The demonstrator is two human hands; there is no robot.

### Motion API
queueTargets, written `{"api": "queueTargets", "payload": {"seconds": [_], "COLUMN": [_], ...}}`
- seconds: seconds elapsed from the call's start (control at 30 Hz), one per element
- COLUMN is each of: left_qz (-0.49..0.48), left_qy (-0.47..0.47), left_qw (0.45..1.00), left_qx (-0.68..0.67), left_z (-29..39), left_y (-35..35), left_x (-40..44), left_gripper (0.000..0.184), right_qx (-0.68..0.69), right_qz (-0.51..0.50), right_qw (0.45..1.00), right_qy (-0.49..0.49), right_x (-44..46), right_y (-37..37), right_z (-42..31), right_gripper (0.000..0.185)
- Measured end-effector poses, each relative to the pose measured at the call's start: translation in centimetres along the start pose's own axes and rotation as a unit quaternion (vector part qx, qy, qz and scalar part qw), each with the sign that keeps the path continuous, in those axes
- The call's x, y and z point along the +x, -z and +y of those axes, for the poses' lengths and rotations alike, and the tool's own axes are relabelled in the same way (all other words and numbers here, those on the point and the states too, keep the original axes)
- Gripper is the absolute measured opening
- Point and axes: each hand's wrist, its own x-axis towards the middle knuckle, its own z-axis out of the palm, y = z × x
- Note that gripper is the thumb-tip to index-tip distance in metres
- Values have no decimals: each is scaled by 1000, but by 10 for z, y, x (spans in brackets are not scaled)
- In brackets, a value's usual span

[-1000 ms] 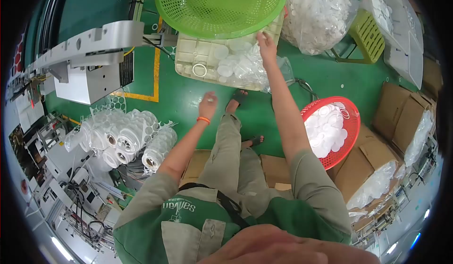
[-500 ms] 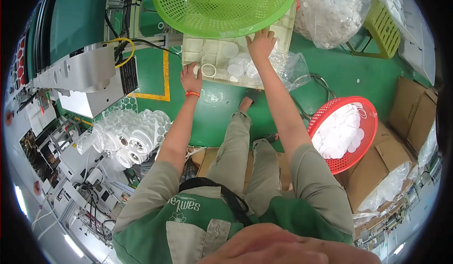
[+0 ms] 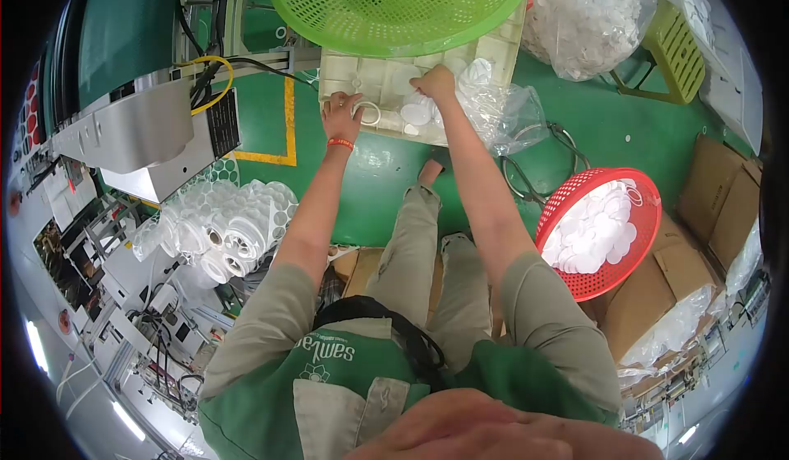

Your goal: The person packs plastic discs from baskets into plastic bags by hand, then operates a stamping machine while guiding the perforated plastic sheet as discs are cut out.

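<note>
My left hand [image 3: 341,117], with an orange band at the wrist, rests at the near left edge of a cream plastic crate [image 3: 339,73], its fingers apart beside a white ring [image 3: 367,113]. My right hand [image 3: 436,84] is closed over the crate among white discs [image 3: 417,113]; what its fingers hold, if anything, is hidden. Just right of it lies a clear plastic bag [image 3: 493,106] with white pieces inside. A large green perforated basket [image 3: 394,16] sits on the far part of the crate, behind both hands.
A red basket [image 3: 643,238] of white discs tilts at the right, near cardboard boxes [image 3: 657,287]. Behind it stand a stool [image 3: 678,49] and a big filled bag [image 3: 583,20]. White perforated rolls [image 3: 222,230] and a machine [image 3: 123,131] are at the left.
My left hand has come from over the floor onto the crate's edge beside the ring. My right hand has moved from the green basket's rim down to the discs and closed.
</note>
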Motion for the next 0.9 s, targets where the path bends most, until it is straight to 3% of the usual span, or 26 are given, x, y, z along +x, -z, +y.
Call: {"api": "queueTargets", "payload": {"seconds": [0.03, 0.13, 0.17, 0.23, 0.3, 0.37, 0.43, 0.53, 0.63, 0.7, 0.73, 0.77, 0.8, 0.83, 0.87, 0.9], "left_qz": [3, -3, -11, -8, -5, 21, 48, 26, -84, -159, -199, -220, -257, -289, -354, -443], "left_qy": [-4, -23, -33, -40, -50, -12, -41, -73, -151, -180, -207, -236, -259, -282, -328, -394], "left_qw": [1000, 1000, 999, 999, 999, 983, 939, 885, 840, 817, 818, 803, 780, 756, 746, 704], "left_qx": [6, 18, 21, 17, 10, -180, -338, -460, -515, -525, -499, -502, -509, -515, -459, -391], "left_z": [1, -3, -5, -4, 5, 25, 82, 184, 271, 328, 346, 359, 368, 377, 382, 383], "left_y": [1, -2, -4, 3, 13, 27, 64, 108, 125, 140, 148, 152, 154, 162, 183, 202], "left_x": [2, 9, 10, 11, 10, 11, 1, -39, -85, -120, -136, -152, -168, -182, -197, -207], "left_gripper": [28, 19, 14, 11, 9, 10, 8, 7, 21, 40, 50, 50, 47, 44, 39, 37], "right_qx": [3, -63, -61, 78, 204, 333, 487, 481, 397, 397, 328, 260, 320, 308, 286, 264], "right_qz": [0, 162, 165, 85, 81, 138, 179, 403, 521, 478, 489, 494, 506, 531, 558, 584], "right_qw": [1000, 983, 983, 989, 964, 914, 844, 774, 754, 784, 808, 827, 796, 785, 775, 764], "right_qy": [-1, 57, 52, 97, 147, 186, 136, 87, 49, 10, -27, -66, -85, -83, -77, -76], "right_x": [4, -3, -12, -27, -65, -132, -197, -289, -354, -391, -408, -426, -449, -473, -499, -524], "right_y": [-12, -24, -18, -7, 12, 48, 85, 163, 226, 245, 250, 254, 255, 253, 251, 245], "right_z": [5, 2, -6, -18, -28, -35, -12, 33, 94, 139, 152, 161, 171, 179, 182, 183], "right_gripper": [29, 27, 27, 34, 29, 20, 12, 15, 17, 36, 46, 56, 63, 60, 57, 53]}}
